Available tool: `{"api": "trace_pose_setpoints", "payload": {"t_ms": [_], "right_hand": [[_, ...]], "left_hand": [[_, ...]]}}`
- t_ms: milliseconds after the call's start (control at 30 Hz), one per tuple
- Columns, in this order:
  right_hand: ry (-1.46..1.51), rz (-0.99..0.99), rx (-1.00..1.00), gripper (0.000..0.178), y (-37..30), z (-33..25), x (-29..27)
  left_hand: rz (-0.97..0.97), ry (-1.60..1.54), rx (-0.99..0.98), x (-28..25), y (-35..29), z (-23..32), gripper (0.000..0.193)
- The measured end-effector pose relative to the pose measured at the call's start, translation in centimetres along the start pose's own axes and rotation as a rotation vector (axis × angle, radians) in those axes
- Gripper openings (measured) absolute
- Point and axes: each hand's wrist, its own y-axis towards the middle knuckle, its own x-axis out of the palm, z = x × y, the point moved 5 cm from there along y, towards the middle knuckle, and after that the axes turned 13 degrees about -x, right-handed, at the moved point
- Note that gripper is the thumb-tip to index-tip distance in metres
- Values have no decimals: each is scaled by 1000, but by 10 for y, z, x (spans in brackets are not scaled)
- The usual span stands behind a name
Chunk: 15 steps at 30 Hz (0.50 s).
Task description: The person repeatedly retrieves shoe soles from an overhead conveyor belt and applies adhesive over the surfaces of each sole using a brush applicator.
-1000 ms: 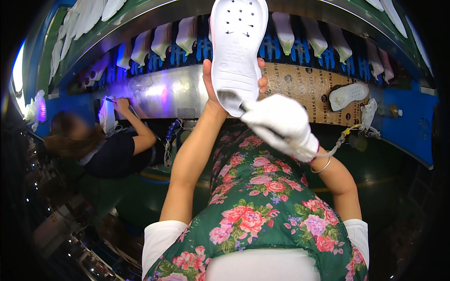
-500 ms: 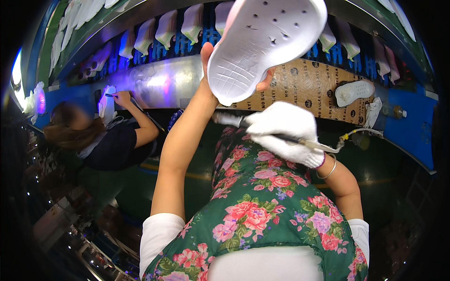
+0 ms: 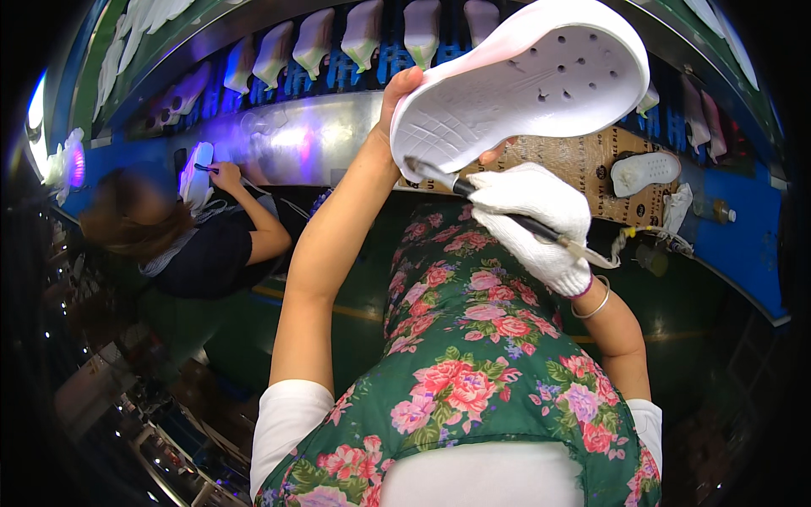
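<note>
A white shoe sole, with a raised rim, small holes in its broad end and a grid pattern in its narrow end, is gripped by my bare left hand. My thumb lies along the left edge, and most fingers are hidden behind it. In my gloved right hand is a brush with a dark handle and a metal ferrule. Its bristle end overlaps the rim at the sole's narrow end; whether it touches, I cannot tell. A pale hose trails from the handle's rear.
Another white sole lies on the brown printed paper, beside a crumpled white cloth and a small bottle. Several pale shoe parts stand on blue holders behind the bench. At left, a co-worker brushes a white piece.
The sole has shifted right and tilted, showing its outer side wall. My right hand has raised the brush to the sole's narrow end.
</note>
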Motion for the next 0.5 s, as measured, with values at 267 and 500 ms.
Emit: {"api": "trace_pose_setpoints", "payload": {"t_ms": [267,500], "right_hand": [[91,109,132,18,-4,16,6],[137,127,258,16,-4,23,-26]], "left_hand": [[178,-41,60,0,-8,7,92],[398,-94,243,-14,-19,-24,89]]}}
